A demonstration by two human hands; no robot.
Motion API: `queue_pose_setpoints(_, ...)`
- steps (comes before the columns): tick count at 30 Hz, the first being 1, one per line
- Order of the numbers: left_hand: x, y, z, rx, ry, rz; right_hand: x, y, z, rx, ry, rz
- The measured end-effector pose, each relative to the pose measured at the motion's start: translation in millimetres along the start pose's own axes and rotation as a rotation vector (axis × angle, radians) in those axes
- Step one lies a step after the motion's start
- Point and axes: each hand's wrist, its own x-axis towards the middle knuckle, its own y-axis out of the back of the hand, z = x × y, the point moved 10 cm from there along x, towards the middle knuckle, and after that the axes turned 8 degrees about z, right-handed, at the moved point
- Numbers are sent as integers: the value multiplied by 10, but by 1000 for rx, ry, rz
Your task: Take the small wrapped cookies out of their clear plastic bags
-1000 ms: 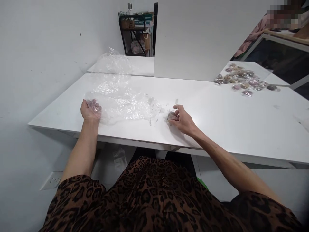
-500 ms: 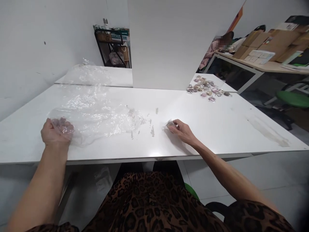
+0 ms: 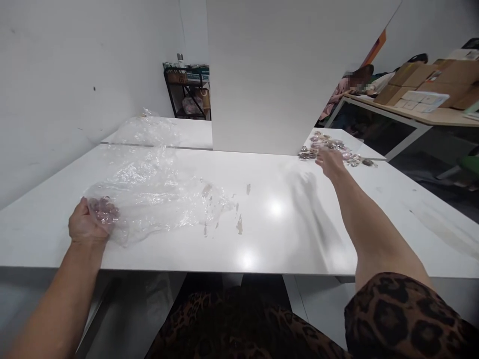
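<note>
My left hand point(image 3: 90, 219) lies palm up at the left of the white table, its curled fingers covered by a large clear plastic bag point(image 3: 149, 199). The crinkled bag stretches right and back over the tabletop. My right hand point(image 3: 331, 162) is stretched out over the near side of a pile of small clear-wrapped pieces point(image 3: 352, 158) at the back right. Motion blurs its fingers, but they look apart, and their shadow on the table shows them spread. I make out no packet in that hand.
A white upright panel point(image 3: 258, 75) stands across the middle back of the table point(image 3: 269, 234). Grey marks point(image 3: 239, 224) dot the tabletop. Behind are a dark shelf point(image 3: 183, 89), cardboard boxes point(image 3: 445, 80) on another table, and a person in pink point(image 3: 339, 92).
My right hand has moved from the table's middle, where it held a small wrapped piece, back and right to the pile. My left hand stays at the bag. The view has shifted slightly.
</note>
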Motion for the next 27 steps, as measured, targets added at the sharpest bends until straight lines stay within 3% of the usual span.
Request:
queue_pose_setpoints(2, -6, -20, 4, 12, -4, -32, -304, -102, 230, -16, -69, -14)
queue_pose_setpoints(5, 1, -85, 10, 17, -32, -111, -1022, -291, 440, -34, -79, -132)
queue_pose_setpoints(10, -9, -113, -51, -12, -11, -98, -2240, -654, 114, -177, 208, -529)
queue_pose_setpoints(14, -48, -128, -19, -78, -91, -71, -2917, -986, -219, -309, 443, -758)
queue_pose_setpoints(20, -177, -263, 22, 85, -337, -196, -3525, -1551, -521, -375, 724, -811)
queue_pose_setpoints(23, -362, -372, -86, 204, -378, -309, -3647, -1737, -644, -296, 692, -832)
queue_pose_setpoints(27, -753, -615, -399, 429, -380, -552, -3684, -1902, -735, -192, 495, -875)
